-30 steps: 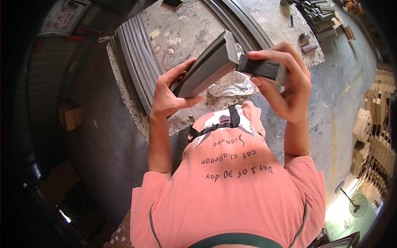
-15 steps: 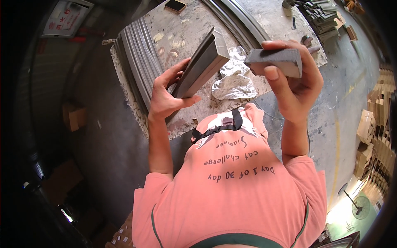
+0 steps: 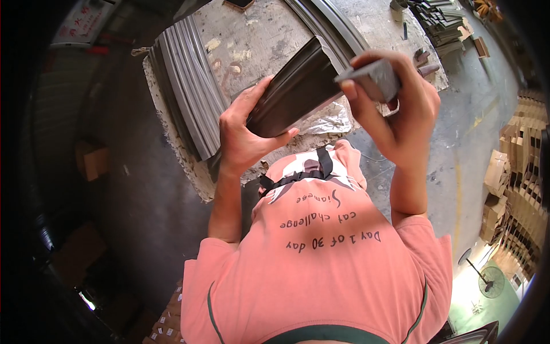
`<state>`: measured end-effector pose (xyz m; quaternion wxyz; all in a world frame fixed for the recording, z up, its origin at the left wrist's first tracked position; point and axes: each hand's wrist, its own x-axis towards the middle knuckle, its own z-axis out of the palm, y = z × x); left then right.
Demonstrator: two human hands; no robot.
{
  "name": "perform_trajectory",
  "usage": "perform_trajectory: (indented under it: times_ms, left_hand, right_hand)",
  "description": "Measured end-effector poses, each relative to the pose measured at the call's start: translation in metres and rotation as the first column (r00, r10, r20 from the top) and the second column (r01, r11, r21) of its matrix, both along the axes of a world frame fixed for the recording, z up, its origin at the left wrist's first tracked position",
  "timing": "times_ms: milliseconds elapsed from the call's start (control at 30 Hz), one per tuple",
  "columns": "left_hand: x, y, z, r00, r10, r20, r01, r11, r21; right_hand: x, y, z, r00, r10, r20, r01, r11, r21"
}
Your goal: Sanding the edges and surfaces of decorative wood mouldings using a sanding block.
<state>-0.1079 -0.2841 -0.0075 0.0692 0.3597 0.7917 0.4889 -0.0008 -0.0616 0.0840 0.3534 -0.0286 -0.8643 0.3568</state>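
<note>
Left hand (image 3: 243, 135) cupped under the near end of a dark moulded profile piece (image 3: 295, 89), thumb along its lower edge, fingers wrapped round the far side, closed firmly on it; piece held up off the desk (image 3: 263, 34), tilted, its far end rising toward the right hand; right hand (image 3: 395, 109) closed round a small grey block (image 3: 369, 77), fingertips pinched on its near face, block touching the upper end of the profile piece; whether the block is rubbing, fitting on or only resting against that end, cannot tell from this view. Below the profile piece, on the desk, a crumpled clear plastic sheet (image 3: 329, 120); left of the piece, a stack of long grey ribbed strips (image 3: 189, 86) lying along the desk edge; beyond the piece, more curved strips (image 3: 326, 26) running across the rough, stained top. Right of the profile piece, down on the floor, stacked cardboard boxes (image 3: 515, 166) and a fan (image 3: 487, 281). Judgement on progress: work on this one piece looks mid-way, both hands engaged at its upper end; nothing set down as finished that can be told apart; the strip stack looks untouched, so much seems left.
</note>
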Motion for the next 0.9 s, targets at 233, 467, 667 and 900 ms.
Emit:
perform_trajectory:
  times_ms: [233,467,667,900]
  left_hand:
    - [-0.003,-0.001,0.007,0.999,0.012,0.037,-0.012,1.0,-0.012]
    - [-0.008,-0.006,0.003,0.981,-0.09,0.174,0.083,0.995,0.048]
    - [-0.02,-0.012,0.002,0.91,-0.233,0.344,0.214,0.972,0.092]
    - [-0.032,-0.019,0.001,0.795,-0.296,0.53,0.259,0.955,0.145]
  right_hand:
    - [0.021,0.009,-0.007,0.99,0.045,-0.13,-0.048,0.999,-0.019]
    - [0.005,0.008,-0.018,0.957,0.192,-0.218,-0.185,0.981,0.049]
    - [0.019,0.016,-0.031,0.955,0.207,-0.214,-0.177,0.973,0.151]
    - [0.015,0.022,-0.027,0.932,0.192,-0.307,-0.158,0.979,0.133]
